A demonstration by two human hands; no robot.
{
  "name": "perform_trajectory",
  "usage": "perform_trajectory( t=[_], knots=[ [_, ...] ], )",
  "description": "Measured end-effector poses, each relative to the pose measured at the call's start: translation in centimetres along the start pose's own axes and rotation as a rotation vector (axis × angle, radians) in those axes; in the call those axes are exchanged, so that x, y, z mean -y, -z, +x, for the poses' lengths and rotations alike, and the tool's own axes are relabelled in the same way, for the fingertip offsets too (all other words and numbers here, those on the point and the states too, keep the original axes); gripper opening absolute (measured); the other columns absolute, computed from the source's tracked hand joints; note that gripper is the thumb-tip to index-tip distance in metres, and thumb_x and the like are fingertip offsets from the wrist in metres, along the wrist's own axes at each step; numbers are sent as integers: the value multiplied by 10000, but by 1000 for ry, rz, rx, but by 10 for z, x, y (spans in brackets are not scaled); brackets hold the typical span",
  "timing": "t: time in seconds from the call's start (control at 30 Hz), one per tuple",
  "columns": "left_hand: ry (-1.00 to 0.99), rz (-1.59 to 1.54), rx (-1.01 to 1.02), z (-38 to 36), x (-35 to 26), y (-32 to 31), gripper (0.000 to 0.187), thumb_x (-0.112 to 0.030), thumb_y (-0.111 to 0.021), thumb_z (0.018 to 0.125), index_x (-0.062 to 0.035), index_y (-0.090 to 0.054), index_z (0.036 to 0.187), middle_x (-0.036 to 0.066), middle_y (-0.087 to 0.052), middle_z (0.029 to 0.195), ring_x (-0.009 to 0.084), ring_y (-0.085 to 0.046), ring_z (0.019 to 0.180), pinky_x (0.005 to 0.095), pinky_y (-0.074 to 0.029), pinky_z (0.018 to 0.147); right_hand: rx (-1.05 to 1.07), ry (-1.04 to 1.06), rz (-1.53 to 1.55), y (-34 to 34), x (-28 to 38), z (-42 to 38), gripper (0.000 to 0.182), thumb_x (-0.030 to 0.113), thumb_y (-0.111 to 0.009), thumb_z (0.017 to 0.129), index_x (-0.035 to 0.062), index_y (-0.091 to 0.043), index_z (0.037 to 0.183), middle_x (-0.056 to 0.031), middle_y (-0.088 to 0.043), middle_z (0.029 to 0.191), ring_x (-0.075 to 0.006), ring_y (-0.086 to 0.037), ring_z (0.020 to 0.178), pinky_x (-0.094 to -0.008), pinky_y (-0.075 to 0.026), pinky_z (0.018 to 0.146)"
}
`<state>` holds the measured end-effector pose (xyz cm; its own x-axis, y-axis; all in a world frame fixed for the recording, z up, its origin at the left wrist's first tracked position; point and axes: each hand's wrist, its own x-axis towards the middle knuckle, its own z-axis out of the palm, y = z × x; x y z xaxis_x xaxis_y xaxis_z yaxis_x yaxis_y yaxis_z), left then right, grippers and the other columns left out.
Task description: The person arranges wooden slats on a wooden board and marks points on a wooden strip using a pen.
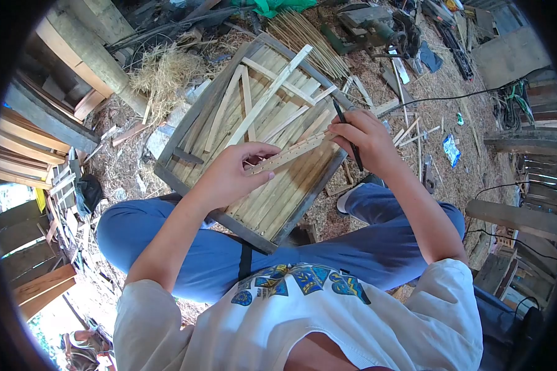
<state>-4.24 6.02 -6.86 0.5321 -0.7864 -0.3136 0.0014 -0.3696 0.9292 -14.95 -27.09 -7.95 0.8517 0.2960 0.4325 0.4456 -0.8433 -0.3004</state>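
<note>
Where the wearer sits: cross-legged in a white printed shirt [247, 328] and blue trousers [377, 260], with the work in front of the lap.
Left hand: the left hand [229, 172] is partly closed, thumb and curled fingers pinching the near end of a pale wooden strip.
Right hand: the right hand [368, 139] is mostly closed, its fingers at the strip's far end and around a slim black pen-like tool [355, 148].
Pale wooden strip: the strip [294, 150] is held between the hands, above the slatted board, slanting up to the right.
Marks on the strip: small dark dots run along much of it, so spacing or marking looks well advanced on this piece; whether they are pen marks or holes cannot be told.
Slatted board: a framed wooden board [312, 196] lies just beyond the lap, set at an angle.
Loose strips: several pale strips [269, 96] lie crossed on the board. None looks joined into a finished piece, so much assembly appears left, though the full count cannot be judged.
Floor beyond: wood shavings, a straw heap [167, 68], a bundle of thin sticks [300, 40] and a black cable [452, 98].
</note>
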Motion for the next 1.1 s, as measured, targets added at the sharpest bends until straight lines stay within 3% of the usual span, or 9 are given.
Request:
perform_trajectory(
  t=[0.33,0.53,0.63,0.83,0.93,1.1],
  knots=[
    [-65,-33,-43,-2,0,-3,529,-11,-791,974,-57,-676,1488,73,-741,1368,151,-654,1292,334,-494,1139,7,-45,9,-6,1,-4,318,75,-888,839,98,-767,1132,-87,-729,1100,-335,-725,1013,-469,-583,852],
    [-40,-15,-9,-2,0,0,514,-27,-782,985,-50,-670,1486,73,-749,1343,147,-672,1244,329,-507,1110,33,-58,-20,-6,-1,-5,330,58,-873,839,95,-758,1146,-105,-715,1087,-352,-713,1050,-483,-573,891],
    [-17,89,-67,-2,1,3,420,-94,-786,1014,-38,-711,1423,80,-780,1256,144,-695,1137,338,-535,1044,18,-73,-122,3,-3,-2,335,43,-863,840,92,-759,1155,-116,-717,1106,-364,-706,1085,-484,-567,916],
    [15,129,-419,-5,-4,23,292,-275,-747,1088,-47,-792,1266,37,-772,1019,109,-675,916,281,-557,797,-128,-121,-210,21,-27,-1,306,64,-843,871,107,-752,1160,-126,-698,1120,-381,-694,1076,-495,-555,935],
    [142,60,-491,-5,-4,40,363,-360,-639,1149,-51,-791,1264,16,-724,943,71,-623,830,244,-500,686,-150,-178,-230,30,-36,-1,309,55,-856,864,96,-758,1154,-128,-704,1117,-383,-694,1073,-495,-555,925],
    [48,-335,-469,-1,-8,33,369,-335,-508,1187,-36,-712,1255,-1,-626,936,67,-531,772,249,-445,686,-177,-201,-164,38,-34,0,317,35,-861,865,77,-762,1163,-127,-707,1113,-381,-698,1057,-477,-560,895]
  ],
)
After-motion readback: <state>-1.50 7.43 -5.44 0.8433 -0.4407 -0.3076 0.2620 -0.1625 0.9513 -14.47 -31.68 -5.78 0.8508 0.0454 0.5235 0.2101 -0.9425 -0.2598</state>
